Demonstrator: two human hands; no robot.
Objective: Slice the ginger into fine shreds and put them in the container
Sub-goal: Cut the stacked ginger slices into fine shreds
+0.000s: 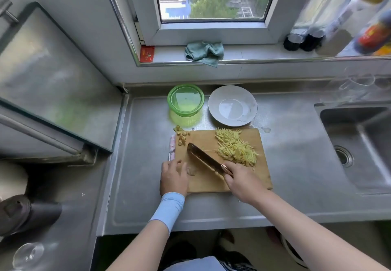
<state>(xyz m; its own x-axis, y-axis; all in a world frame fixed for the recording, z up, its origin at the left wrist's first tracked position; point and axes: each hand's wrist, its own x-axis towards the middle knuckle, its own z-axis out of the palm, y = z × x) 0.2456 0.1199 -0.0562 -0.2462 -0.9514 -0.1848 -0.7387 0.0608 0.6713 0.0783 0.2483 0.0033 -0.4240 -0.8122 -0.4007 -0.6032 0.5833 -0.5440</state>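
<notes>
On the cutting board (pixel 207 141), the ginger shreds (pixel 236 147) lay heaped at the far right, seemingly all cut but none yet in the green container (pixel 169 103) beyond, while the right hand (pixel 243 183) gripped the knife (pixel 203 158) and the left hand (pixel 173 177) rested nearby, fingers loose, holding nothing.

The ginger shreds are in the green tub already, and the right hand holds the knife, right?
No. The head view shows the ginger shreds piled on the cutting board, not in the green tub. The right hand does hold the knife.

Pale yellow ginger shreds (pixel 236 147) heaped on board; green container (pixel 185 100) behind, empty
</notes>
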